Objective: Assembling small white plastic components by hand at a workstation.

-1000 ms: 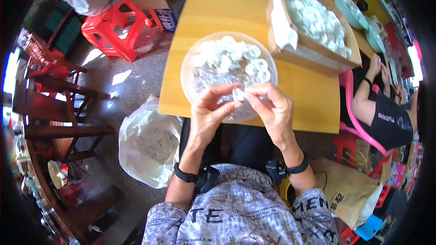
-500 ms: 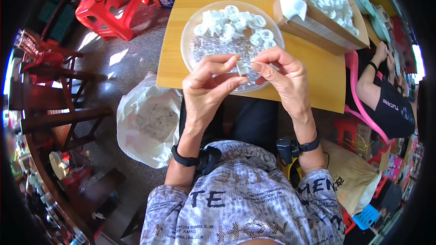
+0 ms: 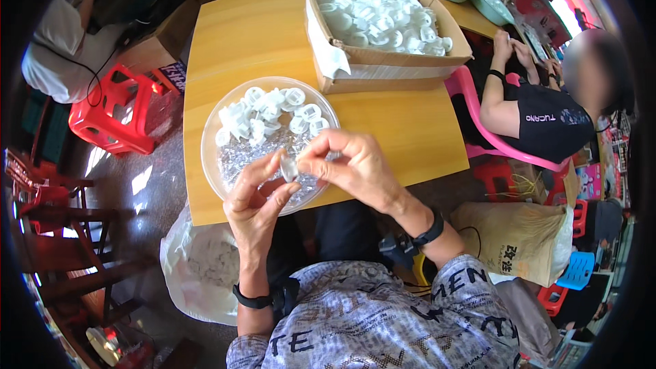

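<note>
Over a round clear plastic tub [image 3: 208, 140], my two hands meet around a small white plastic piece [image 3: 290, 169]. My left hand [image 3: 254, 198] pinches it between thumb and fingertips, holding it tilted on edge. Closed in a pinch, my right hand [image 3: 357, 169] has its thumb and forefinger at the piece's right side; whatever is between those fingertips is hidden. At the tub's far side lie round white plastic pieces [image 3: 263, 113] in a heap. Many small clear plastic bits [image 3: 239, 155] cover its near part.
A cardboard box [image 3: 396, 72] heaped with white pieces stands on the wooden table [image 3: 253, 34]. By my left leg is a white sack [image 3: 198, 270]. Right of the table, a person [image 3: 547, 113] sits on a pink chair [image 3: 471, 99]. A red stool [image 3: 113, 116] stands left.
The view has swung up and to the right, bringing the whole box and the seated person into sight. The white piece is turned differently in my fingers; both hands remain close together at it.
</note>
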The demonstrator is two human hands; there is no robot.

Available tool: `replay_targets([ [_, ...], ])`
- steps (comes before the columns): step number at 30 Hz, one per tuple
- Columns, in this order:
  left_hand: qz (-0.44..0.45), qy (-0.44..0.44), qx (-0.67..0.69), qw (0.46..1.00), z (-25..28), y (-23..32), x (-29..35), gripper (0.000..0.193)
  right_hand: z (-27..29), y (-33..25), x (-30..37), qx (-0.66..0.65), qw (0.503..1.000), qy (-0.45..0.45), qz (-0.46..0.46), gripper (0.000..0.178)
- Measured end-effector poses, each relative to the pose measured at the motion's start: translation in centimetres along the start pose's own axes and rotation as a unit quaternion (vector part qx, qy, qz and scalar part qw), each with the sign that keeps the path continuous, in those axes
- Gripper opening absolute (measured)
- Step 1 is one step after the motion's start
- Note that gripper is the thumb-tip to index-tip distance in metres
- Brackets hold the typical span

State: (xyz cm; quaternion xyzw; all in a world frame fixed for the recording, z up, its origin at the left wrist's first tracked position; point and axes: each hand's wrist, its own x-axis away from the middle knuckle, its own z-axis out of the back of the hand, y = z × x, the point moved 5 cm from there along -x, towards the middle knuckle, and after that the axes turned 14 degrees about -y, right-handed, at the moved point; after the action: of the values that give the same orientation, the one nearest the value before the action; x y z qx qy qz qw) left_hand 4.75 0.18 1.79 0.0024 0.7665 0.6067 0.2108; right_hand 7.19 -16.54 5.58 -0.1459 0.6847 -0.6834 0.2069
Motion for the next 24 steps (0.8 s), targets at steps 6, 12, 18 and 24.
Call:
replay_targets([
  [6,0.091,0.059,-0.254,0.961,2.6,-0.3,-2.8,0.039,11.4,-6.9,-1.0,0.304,0.900,0.280,0.137,0.011],
  [12,0.095,0.045,-0.403,0.909,3.6,-0.4,-5.2,0.022,16.2,-8.3,-1.4,0.562,0.740,0.353,0.111,0.021],
  [18,0.100,0.012,-0.547,0.831,4.3,-1.9,-5.9,0.020,3.7,-2.5,-3.2,0.491,0.863,0.065,0.103,0.011],
  [24,0.109,0.044,-0.473,0.873,4.7,-0.8,-5.7,0.015,0.6,1.9,-3.2,0.546,0.836,-0.045,-0.028,0.014],
])
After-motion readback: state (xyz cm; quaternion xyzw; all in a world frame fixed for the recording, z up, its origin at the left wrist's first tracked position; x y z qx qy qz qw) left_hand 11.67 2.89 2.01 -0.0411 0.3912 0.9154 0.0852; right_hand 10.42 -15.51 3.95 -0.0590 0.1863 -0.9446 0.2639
